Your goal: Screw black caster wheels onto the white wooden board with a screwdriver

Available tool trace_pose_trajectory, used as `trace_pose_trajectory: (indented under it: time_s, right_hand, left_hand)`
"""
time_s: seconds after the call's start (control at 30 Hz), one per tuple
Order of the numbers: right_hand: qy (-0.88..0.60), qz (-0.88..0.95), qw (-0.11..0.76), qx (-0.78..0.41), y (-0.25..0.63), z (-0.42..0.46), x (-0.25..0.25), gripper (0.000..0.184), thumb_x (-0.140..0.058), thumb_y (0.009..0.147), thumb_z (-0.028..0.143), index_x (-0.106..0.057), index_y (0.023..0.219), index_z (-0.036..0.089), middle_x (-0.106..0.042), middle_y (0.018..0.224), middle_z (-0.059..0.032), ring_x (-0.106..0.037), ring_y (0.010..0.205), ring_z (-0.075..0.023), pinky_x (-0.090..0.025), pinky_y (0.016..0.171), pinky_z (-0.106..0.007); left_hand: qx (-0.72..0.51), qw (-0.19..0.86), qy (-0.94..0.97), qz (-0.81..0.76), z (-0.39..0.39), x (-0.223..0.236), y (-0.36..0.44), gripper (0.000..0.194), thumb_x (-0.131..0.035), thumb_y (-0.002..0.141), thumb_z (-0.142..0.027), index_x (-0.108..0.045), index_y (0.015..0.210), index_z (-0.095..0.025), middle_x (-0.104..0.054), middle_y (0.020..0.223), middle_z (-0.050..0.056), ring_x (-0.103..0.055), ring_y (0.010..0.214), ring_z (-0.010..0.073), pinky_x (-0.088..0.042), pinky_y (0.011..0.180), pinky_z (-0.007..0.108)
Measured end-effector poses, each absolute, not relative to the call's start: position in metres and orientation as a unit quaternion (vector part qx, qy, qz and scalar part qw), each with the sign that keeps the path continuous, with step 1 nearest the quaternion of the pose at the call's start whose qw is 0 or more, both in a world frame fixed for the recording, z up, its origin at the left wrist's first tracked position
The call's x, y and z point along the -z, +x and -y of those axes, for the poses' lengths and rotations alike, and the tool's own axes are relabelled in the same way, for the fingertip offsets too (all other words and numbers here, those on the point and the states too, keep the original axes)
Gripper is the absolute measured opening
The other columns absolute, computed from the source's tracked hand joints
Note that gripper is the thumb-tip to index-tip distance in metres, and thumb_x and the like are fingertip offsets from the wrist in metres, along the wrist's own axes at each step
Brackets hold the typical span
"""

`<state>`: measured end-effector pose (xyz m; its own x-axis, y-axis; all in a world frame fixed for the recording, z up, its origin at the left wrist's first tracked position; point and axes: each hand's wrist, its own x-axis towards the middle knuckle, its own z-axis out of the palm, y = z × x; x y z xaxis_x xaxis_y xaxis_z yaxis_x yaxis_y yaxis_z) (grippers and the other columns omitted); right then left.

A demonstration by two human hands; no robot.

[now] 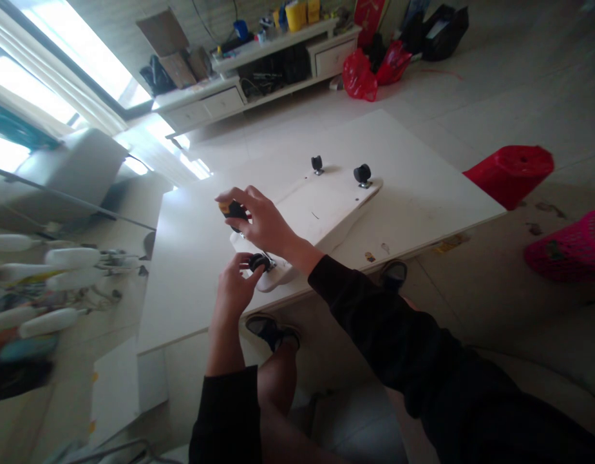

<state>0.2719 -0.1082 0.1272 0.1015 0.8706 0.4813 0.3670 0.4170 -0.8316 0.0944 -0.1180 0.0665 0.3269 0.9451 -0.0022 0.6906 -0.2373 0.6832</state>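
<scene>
A white board [297, 209] lies on the white table, with black twin-wheel casters standing up from its corners. My left hand [234, 283] is closed on the near caster [259, 262], fingers and thumb around its wheels. Above the board's left end, my right hand [266, 222] is closed around a compact yellow-and-black object [231, 209]; its exact kind is partly hidden by the fingers. Dark wheel-like parts show just under that hand, mostly covered. At the far end stand two more casters, one further back [317, 164] and one at the right corner [362, 174].
The white table [181, 283] extends past the board on all sides. A red plastic stool [514, 171] stands off its right end, near a pink basket [575, 248]. Behind is a low white cabinet [220, 103] with red bags [360, 74] beside it. My feet are below the near edge.
</scene>
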Motion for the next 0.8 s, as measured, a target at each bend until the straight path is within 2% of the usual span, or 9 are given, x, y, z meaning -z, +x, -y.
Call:
trace_pose_trajectory:
  time_s: [0.2,0.27,0.4,0.47,0.53,0.7,0.8]
  right_hand:
    - [-0.435,0.650,0.568,-0.254,0.2757,0.1088,-0.1257,0.046,-0.046,0.095,0.008,-0.054,0.139,0.018,-0.067,0.134,-0.0075,-0.063,0.125,-0.0159,-0.051,0.112,-0.031]
    - [-0.428,0.658,0.565,-0.253,0.2754,0.1081,-0.1251,0.044,-0.048,0.095,0.009,-0.055,0.137,0.020,-0.068,0.134,-0.0061,-0.064,0.123,-0.0151,-0.052,0.109,-0.030]
    - [-0.477,0.645,0.560,-0.206,0.2724,0.1071,-0.1249,0.036,-0.061,0.095,0.014,-0.060,0.130,0.021,-0.066,0.116,-0.0047,-0.065,0.103,-0.0157,-0.056,0.097,-0.031]
    - [-0.508,0.631,0.555,-0.190,0.2719,0.1080,-0.1256,0.034,-0.068,0.093,0.017,-0.061,0.126,0.022,-0.064,0.114,-0.0037,-0.064,0.098,-0.0154,-0.058,0.092,-0.031]
    - [-0.513,0.623,0.557,-0.195,0.2728,0.1094,-0.1259,0.033,-0.068,0.093,0.020,-0.060,0.124,0.023,-0.063,0.118,-0.0040,-0.065,0.102,-0.0159,-0.059,0.093,-0.032]
    - [-0.425,0.640,0.582,-0.267,0.2765,0.1090,-0.1237,0.036,-0.049,0.096,0.012,-0.054,0.131,0.022,-0.067,0.133,-0.0059,-0.064,0.126,-0.0164,-0.057,0.108,-0.035]
    - [-0.431,0.641,0.580,-0.259,0.2753,0.1072,-0.1231,0.035,-0.051,0.095,0.010,-0.055,0.129,0.020,-0.069,0.126,-0.0053,-0.067,0.117,-0.0162,-0.058,0.104,-0.036]
  left_hand:
    - [-0.210,0.303,0.754,-0.544,0.1181,-0.0683,0.0959,0.033,-0.075,0.078,-0.041,-0.067,0.105,-0.023,-0.077,0.100,0.007,-0.072,0.092,0.0254,-0.057,0.084,0.043]
    - [-0.212,0.304,0.755,-0.541,0.1184,-0.0684,0.0962,0.031,-0.075,0.078,-0.040,-0.067,0.103,-0.024,-0.077,0.099,0.007,-0.072,0.092,0.0252,-0.057,0.084,0.043]
    - [-0.214,0.307,0.755,-0.539,0.1187,-0.0685,0.0963,0.031,-0.074,0.079,-0.041,-0.067,0.104,-0.024,-0.077,0.100,0.007,-0.072,0.093,0.0256,-0.058,0.085,0.044]
    - [-0.214,0.307,0.753,-0.542,0.1187,-0.0688,0.0963,0.032,-0.075,0.078,-0.041,-0.066,0.104,-0.024,-0.077,0.101,0.007,-0.072,0.094,0.0258,-0.058,0.085,0.044]
    - [-0.213,0.306,0.753,-0.543,0.1186,-0.0694,0.0964,0.032,-0.075,0.078,-0.041,-0.066,0.104,-0.024,-0.077,0.101,0.007,-0.072,0.094,0.0259,-0.058,0.084,0.043]
    - [-0.209,0.304,0.755,-0.541,0.1185,-0.0702,0.0966,0.032,-0.075,0.078,-0.040,-0.067,0.104,-0.024,-0.077,0.099,0.007,-0.073,0.092,0.0257,-0.058,0.082,0.043]
    - [-0.213,0.304,0.753,-0.543,0.1186,-0.0696,0.0967,0.032,-0.076,0.078,-0.040,-0.067,0.104,-0.024,-0.077,0.098,0.007,-0.072,0.092,0.0257,-0.058,0.084,0.043]
